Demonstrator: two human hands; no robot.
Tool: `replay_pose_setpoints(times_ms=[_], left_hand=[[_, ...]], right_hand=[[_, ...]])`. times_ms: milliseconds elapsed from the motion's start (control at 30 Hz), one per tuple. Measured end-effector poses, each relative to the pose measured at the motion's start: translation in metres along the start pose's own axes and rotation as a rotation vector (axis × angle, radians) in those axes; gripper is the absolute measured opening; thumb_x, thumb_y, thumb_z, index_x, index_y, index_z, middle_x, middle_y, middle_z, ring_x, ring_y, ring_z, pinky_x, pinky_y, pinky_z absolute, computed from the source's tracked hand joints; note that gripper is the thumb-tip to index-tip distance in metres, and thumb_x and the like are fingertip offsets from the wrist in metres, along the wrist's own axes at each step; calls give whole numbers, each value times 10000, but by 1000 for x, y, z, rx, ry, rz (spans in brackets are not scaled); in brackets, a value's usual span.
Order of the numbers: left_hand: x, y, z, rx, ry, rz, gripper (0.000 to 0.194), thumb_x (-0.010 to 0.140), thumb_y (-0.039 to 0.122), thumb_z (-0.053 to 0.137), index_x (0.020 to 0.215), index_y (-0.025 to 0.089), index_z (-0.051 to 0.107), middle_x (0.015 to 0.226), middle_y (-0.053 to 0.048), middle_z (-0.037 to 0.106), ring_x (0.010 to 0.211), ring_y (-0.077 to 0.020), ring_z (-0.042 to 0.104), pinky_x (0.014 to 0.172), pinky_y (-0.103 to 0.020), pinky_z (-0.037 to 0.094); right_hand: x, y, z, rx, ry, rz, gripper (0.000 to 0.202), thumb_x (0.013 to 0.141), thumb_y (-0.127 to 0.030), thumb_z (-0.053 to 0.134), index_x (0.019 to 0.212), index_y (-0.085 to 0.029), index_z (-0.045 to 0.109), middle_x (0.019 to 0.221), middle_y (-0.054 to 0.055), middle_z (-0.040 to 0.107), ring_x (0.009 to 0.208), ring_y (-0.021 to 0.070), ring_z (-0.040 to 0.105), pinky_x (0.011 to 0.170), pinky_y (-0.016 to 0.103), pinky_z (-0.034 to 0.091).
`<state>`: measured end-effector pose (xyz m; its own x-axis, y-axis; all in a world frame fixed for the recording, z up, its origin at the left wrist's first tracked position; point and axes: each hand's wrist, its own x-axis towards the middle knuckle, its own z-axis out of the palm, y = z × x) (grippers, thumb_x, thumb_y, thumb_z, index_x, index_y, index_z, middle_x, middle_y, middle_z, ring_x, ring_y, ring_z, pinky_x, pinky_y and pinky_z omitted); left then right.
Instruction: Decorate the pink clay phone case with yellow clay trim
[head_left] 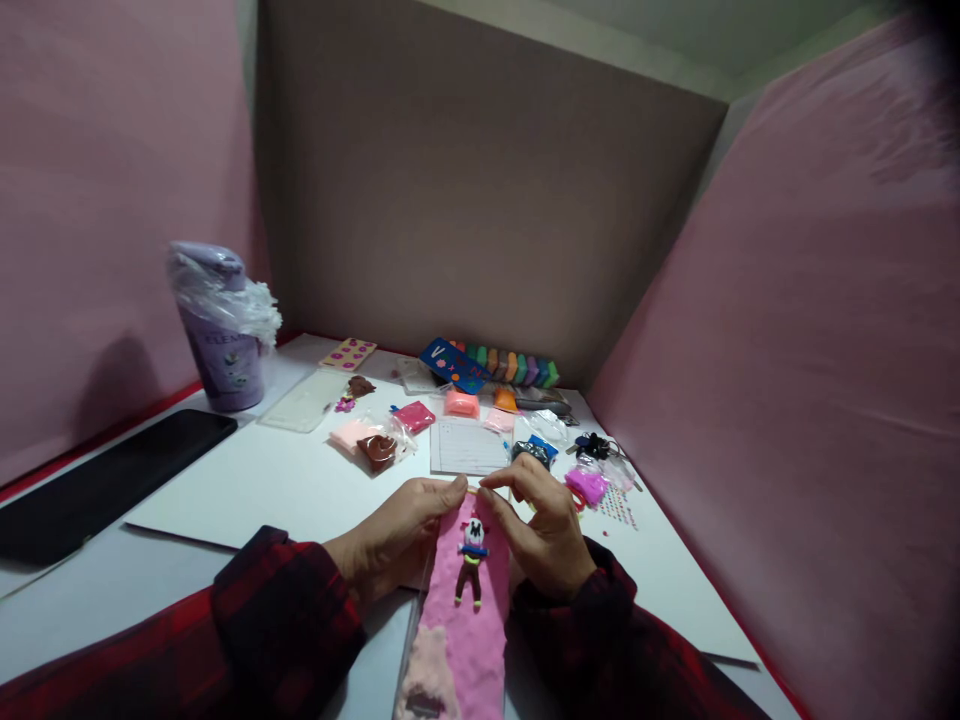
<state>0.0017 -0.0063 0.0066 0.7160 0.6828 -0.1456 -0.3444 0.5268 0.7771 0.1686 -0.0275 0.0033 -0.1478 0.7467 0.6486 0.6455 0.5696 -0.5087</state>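
- The pink clay-covered case [472, 610] lies at six o'clock, between the hands.
- Left hand [401, 528], at the case's eleven, is closed on its top edge.
- Right hand [546, 525], half curled at one, brings thumb and forefinger together by the top corner, hiding part of the side; whether they grip, I cannot tell.
- Lined paper [469, 447] sits at twelve, lilac bottle [225, 345] at ten.

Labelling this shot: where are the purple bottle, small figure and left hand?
Purple bottle [225, 352]: head view, its printed front.
Small figure [472, 552]: head view, its blue band.
Left hand [394, 525]: head view, its middle.
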Motion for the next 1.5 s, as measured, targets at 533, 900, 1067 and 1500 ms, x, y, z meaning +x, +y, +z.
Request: replay_pose_setpoints(times_ms=[533, 900, 1067, 1500], left_hand=[[1, -2, -2, 10, 7, -21, 361, 772, 452, 622, 780, 92, 650, 697, -93, 643, 620, -184, 618, 688, -322, 479], [1, 0, -1, -16, -7, 10, 309, 811, 381, 595, 717, 89, 625, 623, -50, 581, 535, -130, 542, 623, -278, 452], [2, -1, -4, 3, -8, 21, 325, 829, 390, 565, 781, 78, 644, 679, -81, 608, 605, -156, 577, 644, -284, 460], [3, -1, -7, -26, -9, 19, 309, 845, 372, 547, 810, 77, 630, 762, -97, 616, 682, -172, 594, 666, -288, 461]], right_hand=[[3, 0, -2, -19, -31, -35, 107, 818, -211, 563, 715, -189, 584, 679, 9, 467, 675, 167, 462, 610, 303, 356], [1, 7, -4, 8, -25, -23, 91, 800, -173, 556, 713, -191, 576, 670, -2, 442, 653, 158, 440, 605, 300, 354], [0, 10, -5, 1, -16, -17, 93, 789, -170, 560, 699, -190, 570, 661, -6, 436, 641, 155, 432, 601, 303, 346], [-1, 14, -8, 10, 14, -5, 100, 782, -176, 565, 683, -187, 568, 649, -10, 434, 624, 151, 431, 596, 301, 339]])
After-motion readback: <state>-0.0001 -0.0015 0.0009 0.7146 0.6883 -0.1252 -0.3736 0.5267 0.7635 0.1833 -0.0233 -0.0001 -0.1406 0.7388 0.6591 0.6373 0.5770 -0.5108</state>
